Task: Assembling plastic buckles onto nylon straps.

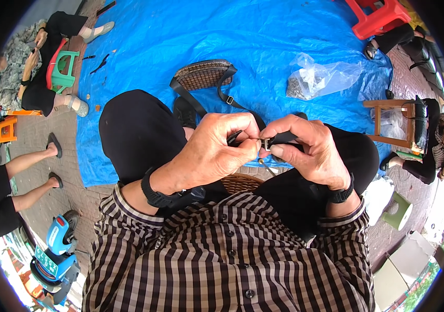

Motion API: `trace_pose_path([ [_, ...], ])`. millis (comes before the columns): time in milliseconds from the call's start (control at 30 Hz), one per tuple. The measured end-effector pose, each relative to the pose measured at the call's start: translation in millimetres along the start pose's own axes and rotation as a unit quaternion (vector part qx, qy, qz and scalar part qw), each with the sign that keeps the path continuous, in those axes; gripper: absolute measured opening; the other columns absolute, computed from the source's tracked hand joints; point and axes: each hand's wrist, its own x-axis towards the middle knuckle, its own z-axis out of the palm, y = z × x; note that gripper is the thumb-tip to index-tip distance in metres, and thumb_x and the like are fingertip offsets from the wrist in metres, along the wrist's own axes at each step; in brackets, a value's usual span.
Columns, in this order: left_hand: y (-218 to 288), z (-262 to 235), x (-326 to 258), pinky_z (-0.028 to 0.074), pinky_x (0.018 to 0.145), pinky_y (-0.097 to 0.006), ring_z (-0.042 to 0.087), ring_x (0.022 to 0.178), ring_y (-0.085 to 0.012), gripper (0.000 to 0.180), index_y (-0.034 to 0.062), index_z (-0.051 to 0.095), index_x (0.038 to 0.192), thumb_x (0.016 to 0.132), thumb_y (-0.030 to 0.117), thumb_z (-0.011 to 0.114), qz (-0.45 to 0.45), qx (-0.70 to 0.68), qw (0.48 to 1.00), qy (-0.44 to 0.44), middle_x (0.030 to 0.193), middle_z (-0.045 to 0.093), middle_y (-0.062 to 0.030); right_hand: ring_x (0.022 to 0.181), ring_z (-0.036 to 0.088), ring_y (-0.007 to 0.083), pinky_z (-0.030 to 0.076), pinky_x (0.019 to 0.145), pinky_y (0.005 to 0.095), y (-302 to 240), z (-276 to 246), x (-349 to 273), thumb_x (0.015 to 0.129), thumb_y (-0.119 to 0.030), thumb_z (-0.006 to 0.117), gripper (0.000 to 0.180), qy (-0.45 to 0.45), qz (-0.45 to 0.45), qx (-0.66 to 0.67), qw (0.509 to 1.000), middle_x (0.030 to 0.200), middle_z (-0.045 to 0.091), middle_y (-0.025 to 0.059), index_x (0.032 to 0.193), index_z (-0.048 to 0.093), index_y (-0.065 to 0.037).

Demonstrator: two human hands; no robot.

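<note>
Above my lap, both hands are closed in pinches that meet at a small metal buckle point(265, 144). My left hand point(206, 151) holds a black strap end between thumb and fingertips. With thumb and forefinger, my right hand point(310, 148) grips the buckle, a dark strap behind it. A brown patterned bag point(204, 76) lies on the blue sheet in front of me. Its black shoulder strap point(239, 106) runs toward my hands; where it ends is hidden behind them. A wicker basket point(242, 184) shows partly below my hands, with a thin tool-like piece point(268, 167) above it.
A blue tarpaulin point(144, 57) spreads over the paving. On it, a clear plastic bag point(326, 78) holds small dark pieces. A wooden stool point(392, 141) and a red stool point(380, 18) stand at the right. Other people sit or stand on both sides; a blue scooter point(55, 255) is at lower left.
</note>
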Motion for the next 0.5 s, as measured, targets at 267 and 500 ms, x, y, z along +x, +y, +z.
trace_pose_path([
  [267, -5.1, -4.0, 1.7, 0.033, 0.041, -0.02, 0.045, 0.045, -0.0046, 0.011, -0.0008, 0.054, 0.076, 0.084, 0.006, 0.055, -0.025, -0.034, 0.999, -0.018, 0.058, 0.048, 0.0009, 0.066, 0.058, 0.0073, 0.046, 0.06, 0.0216, 4.6, 6.5, 2.3, 0.082, -0.001, 0.061, 0.008, 0.016, 0.102, 0.085, 0.991, 0.072, 0.061, 0.0041, 0.089, 0.058, 0.0],
  [500, 0.4, -1.8, 1.0, 0.033, 0.042, -0.021, 0.044, 0.044, -0.005, 0.007, -0.001, 0.055, 0.078, 0.083, 0.005, 0.055, -0.034, -0.09, 0.995, -0.018, 0.058, 0.047, -0.0001, 0.068, 0.058, 0.0069, 0.046, 0.061, 0.0211, 7.2, 6.9, 2.0, 0.084, -0.002, 0.06, 0.008, 0.025, 0.1, 0.156, 0.982, 0.073, 0.059, 0.0024, 0.091, 0.056, -0.001],
])
